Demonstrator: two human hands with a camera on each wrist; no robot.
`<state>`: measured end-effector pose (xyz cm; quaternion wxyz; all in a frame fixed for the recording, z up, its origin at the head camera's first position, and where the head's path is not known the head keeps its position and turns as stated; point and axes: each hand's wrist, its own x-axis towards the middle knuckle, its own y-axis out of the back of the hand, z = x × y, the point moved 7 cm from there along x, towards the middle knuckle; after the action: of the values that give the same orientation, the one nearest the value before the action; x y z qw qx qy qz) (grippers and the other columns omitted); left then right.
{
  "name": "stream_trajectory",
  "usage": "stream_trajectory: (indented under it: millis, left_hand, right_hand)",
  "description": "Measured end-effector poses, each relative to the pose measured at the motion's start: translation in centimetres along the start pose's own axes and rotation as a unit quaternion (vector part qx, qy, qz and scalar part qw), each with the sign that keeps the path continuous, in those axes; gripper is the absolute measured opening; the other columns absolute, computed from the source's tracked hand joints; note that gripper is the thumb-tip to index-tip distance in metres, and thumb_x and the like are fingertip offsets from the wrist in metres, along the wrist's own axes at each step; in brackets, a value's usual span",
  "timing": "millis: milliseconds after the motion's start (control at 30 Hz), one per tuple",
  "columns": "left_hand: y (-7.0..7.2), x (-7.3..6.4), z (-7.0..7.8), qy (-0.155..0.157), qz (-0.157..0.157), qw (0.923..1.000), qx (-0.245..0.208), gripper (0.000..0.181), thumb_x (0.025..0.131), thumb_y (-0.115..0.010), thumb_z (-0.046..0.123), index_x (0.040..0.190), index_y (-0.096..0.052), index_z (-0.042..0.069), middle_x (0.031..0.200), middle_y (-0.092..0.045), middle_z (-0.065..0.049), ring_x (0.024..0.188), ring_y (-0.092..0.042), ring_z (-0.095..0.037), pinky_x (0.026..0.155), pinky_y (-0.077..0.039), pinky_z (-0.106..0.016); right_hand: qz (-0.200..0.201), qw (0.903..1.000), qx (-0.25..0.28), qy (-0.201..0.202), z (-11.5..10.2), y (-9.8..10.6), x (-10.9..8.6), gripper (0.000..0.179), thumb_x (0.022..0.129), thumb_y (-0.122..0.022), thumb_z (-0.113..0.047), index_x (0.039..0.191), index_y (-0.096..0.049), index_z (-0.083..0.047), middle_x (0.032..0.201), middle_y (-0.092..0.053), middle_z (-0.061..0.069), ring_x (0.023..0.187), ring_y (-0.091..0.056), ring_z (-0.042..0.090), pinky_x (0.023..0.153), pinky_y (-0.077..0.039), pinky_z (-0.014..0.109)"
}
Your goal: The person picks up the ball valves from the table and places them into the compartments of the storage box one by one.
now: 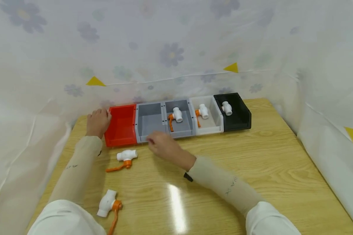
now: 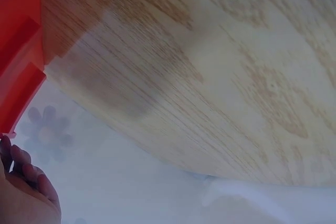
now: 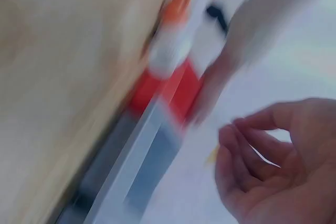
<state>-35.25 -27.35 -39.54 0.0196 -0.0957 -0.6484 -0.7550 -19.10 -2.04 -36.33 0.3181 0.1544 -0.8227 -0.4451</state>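
Note:
My left hand (image 1: 98, 122) is at the back left side of a red bin (image 1: 121, 125), its fingers gripping the rim. In the left wrist view, the curled fingers (image 2: 32, 174) meet the red bin's corner. Over the front edge of the left grey bin (image 1: 151, 119) hovers my right hand (image 1: 166, 147), blurred. The right wrist view shows its fingers (image 3: 239, 163) loosely bent, thumb near the fingertips, with nothing between them. A white ball valve (image 1: 127, 155) with an orange lever lies just in front of the red bin. Another ball valve (image 1: 107, 203) lies nearer, beside my left forearm.
The bins stand in a joined row along the table's back. One ball valve each lies in the right grey bin (image 1: 186, 130), the white bin (image 1: 211, 127) and the black bin (image 1: 241, 112). A flowered sheet (image 1: 170, 36) hangs behind the wooden table (image 1: 267, 163).

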Motion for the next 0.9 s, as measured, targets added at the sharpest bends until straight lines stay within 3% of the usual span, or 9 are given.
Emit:
stream_trajectory:
  millis: [100, 267, 333, 467, 667, 833, 900]
  left_hand:
    - [0.0, 0.0, -0.1, 0.000, 0.001, 1.0000, -0.001, 0.038, 0.099, -0.024, 0.030, 0.096, -0.043, -0.002, 0.096, -0.049, -0.024, 0.096, -0.044, -0.042, 0.080, -0.030, -0.055]
    - [-0.1, 0.0, 0.0, -0.006, 0.004, 1.0000, 0.000, 0.037, 0.100, -0.024, 0.030, 0.095, -0.043, -0.002, 0.093, -0.049, -0.023, 0.092, -0.045, -0.042, 0.077, -0.031, -0.054]
    - [-0.1, -0.1, 0.1, -0.008, 0.007, 0.9999, -0.002, 0.037, 0.100, -0.025, 0.030, 0.095, -0.043, -0.001, 0.092, -0.049, -0.023, 0.091, -0.045, -0.042, 0.076, -0.031, -0.053]
    - [-0.2, -0.1, 0.1, -0.009, 0.009, 0.9999, -0.002, 0.037, 0.100, -0.025, 0.030, 0.095, -0.043, -0.001, 0.092, -0.050, -0.022, 0.091, -0.046, -0.041, 0.075, -0.032, -0.052]
    - [-0.1, 0.0, 0.1, -0.012, 0.018, 0.9998, 0.000, 0.036, 0.100, -0.026, 0.029, 0.095, -0.044, -0.002, 0.091, -0.050, -0.023, 0.089, -0.046, -0.042, 0.074, -0.032, -0.053]
    - [-0.1, -0.1, 0.0, -0.015, 0.016, 0.9998, 0.000, 0.036, 0.100, -0.025, 0.029, 0.094, -0.043, -0.002, 0.090, -0.050, -0.022, 0.088, -0.046, -0.042, 0.074, -0.032, -0.052]
    - [-0.2, -0.1, 0.0, -0.016, 0.014, 0.9998, -0.001, 0.036, 0.100, -0.025, 0.029, 0.094, -0.043, -0.002, 0.090, -0.050, -0.022, 0.087, -0.046, -0.042, 0.074, -0.032, -0.053]
  right_hand:
    - [-0.109, 0.9891, -0.019, 0.097, -5.7, -2.7, -2.1, 0.020, 0.089, -0.057, -0.014, 0.105, -0.068, -0.009, 0.097, -0.063, -0.001, 0.085, -0.058, 0.006, 0.073, -0.044, 0.012]
    - [-0.219, 0.9415, -0.081, 0.243, -12.1, -7.2, -6.5, 0.024, 0.091, -0.054, -0.023, 0.114, -0.061, -0.017, 0.098, -0.055, -0.007, 0.081, -0.053, 0.001, 0.069, -0.042, 0.011]
    - [-0.233, 0.9260, -0.095, 0.281, -13.5, -8.6, -7.9, 0.026, 0.092, -0.053, -0.024, 0.116, -0.059, -0.020, 0.098, -0.052, -0.007, 0.078, -0.050, 0.001, 0.066, -0.040, 0.012]
    - [-0.248, 0.9047, -0.110, 0.328, -15.4, -10.6, -9.5, 0.032, 0.093, -0.052, -0.024, 0.124, -0.055, -0.024, 0.103, -0.048, -0.008, 0.076, -0.046, 0.000, 0.061, -0.037, 0.011]
    - [-0.273, 0.8796, -0.128, 0.368, -16.9, -12.1, -10.4, 0.034, 0.098, -0.041, -0.037, 0.130, -0.050, -0.032, 0.121, -0.044, -0.010, 0.091, -0.045, 0.000, 0.069, -0.038, 0.011]
    - [-0.250, 0.8640, -0.182, 0.397, -17.6, -12.4, -10.8, 0.030, 0.097, -0.040, -0.037, 0.122, -0.055, -0.032, 0.114, -0.049, -0.013, 0.092, -0.047, 0.000, 0.069, -0.039, 0.012]
    - [-0.247, 0.8651, -0.191, 0.393, -17.7, -12.4, -10.8, 0.027, 0.096, -0.041, -0.036, 0.118, -0.057, -0.032, 0.108, -0.051, -0.014, 0.091, -0.047, 0.000, 0.069, -0.039, 0.012]
